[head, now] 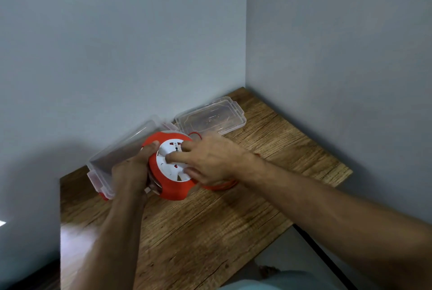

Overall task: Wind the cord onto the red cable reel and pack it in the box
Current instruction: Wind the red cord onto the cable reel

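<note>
While the round red plastic cable reel (171, 168) is gripped at its left rim by the left hand (131, 170) above the wooden table (210, 231), its white socket face is pressed by the right hand's (210, 161) spread fingers (175, 155). Behind it stands the clear plastic box (117, 154); red cord (222, 186) lies beneath the right wrist.

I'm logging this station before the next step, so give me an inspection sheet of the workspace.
Surface: wooden table, set in a wall corner.
Job's things: red cable reel held above the table; clear plastic box open behind it; box lid lying apart.
Clutter: nothing seen.
Grippers: left hand grips the reel's rim; right hand rests fingers on the white socket face.
Cables: red cord loose under the right hand.
Surroundings: grey walls.
</note>
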